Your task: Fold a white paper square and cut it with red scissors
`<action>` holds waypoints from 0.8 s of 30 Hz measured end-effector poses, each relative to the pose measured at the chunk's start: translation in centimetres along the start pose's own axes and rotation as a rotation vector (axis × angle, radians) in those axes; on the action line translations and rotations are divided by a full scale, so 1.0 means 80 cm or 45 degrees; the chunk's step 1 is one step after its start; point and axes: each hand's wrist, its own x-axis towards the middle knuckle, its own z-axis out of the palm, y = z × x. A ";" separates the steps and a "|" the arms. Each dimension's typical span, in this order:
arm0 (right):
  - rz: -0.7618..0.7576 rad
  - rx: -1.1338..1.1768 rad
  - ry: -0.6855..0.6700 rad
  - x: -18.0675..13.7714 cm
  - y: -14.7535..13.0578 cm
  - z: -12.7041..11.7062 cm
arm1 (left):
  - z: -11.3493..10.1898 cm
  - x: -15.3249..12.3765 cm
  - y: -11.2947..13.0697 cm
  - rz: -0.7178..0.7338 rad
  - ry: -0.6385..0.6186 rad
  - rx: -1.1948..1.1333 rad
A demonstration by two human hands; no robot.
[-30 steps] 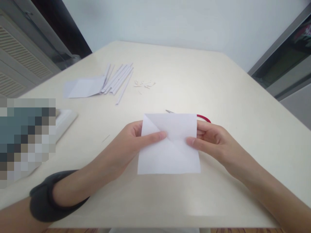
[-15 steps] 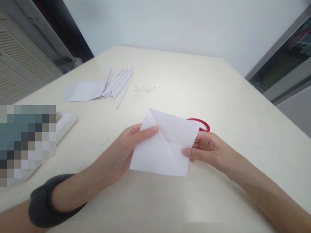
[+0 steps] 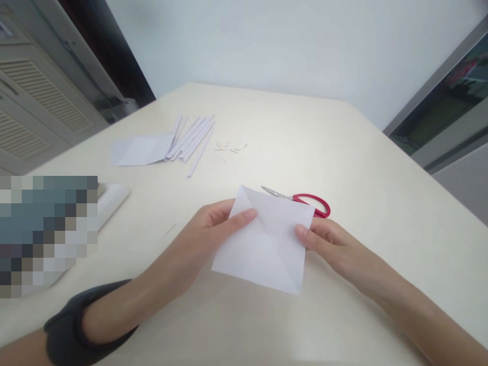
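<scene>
A creased white paper square [image 3: 267, 244] sits over the worktop [image 3: 343, 152], just nearer than the red scissors [image 3: 305, 199]. The left hand [image 3: 202, 239] and right hand [image 3: 335, 244] each keep a pinching grip on opposite edges, likely to hold the sheet flat and taut.

1. The sheet of paper [image 3: 263, 244] is plain white.
2. The scissors [image 3: 297, 197] have red handles and silver-grey blades.
3. The worktop [image 3: 343, 162] is plain cream.
4. The paper strips [image 3: 192, 136], the scraps [image 3: 231, 146] and the flat sheet [image 3: 141, 151] are white.
5. The wristband [image 3: 64, 330] is dark grey.
6. The wall [image 3: 267, 46] is pale bluish white.
7. The cabinet [image 3: 41, 96] is grey with slatted panels.
</scene>
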 end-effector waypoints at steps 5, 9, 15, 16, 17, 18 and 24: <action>0.055 0.052 0.095 0.002 0.001 0.001 | -0.001 -0.002 -0.001 -0.033 0.040 0.057; 0.016 0.066 0.104 0.001 0.002 0.002 | -0.001 0.000 0.002 0.025 0.016 0.038; -0.074 0.047 0.146 0.002 0.003 0.005 | -0.002 0.004 0.011 0.136 -0.091 -0.013; -0.091 0.046 0.170 0.003 0.004 0.005 | -0.001 0.004 0.012 0.151 -0.097 -0.010; -0.116 0.050 0.199 0.004 0.006 0.005 | -0.001 0.003 0.014 0.166 -0.103 -0.008; -0.144 0.059 0.231 0.005 0.007 0.005 | 0.000 0.002 0.015 0.181 -0.114 -0.004; -0.240 0.106 0.367 0.007 0.010 0.007 | 0.009 -0.003 0.026 0.214 -0.167 0.121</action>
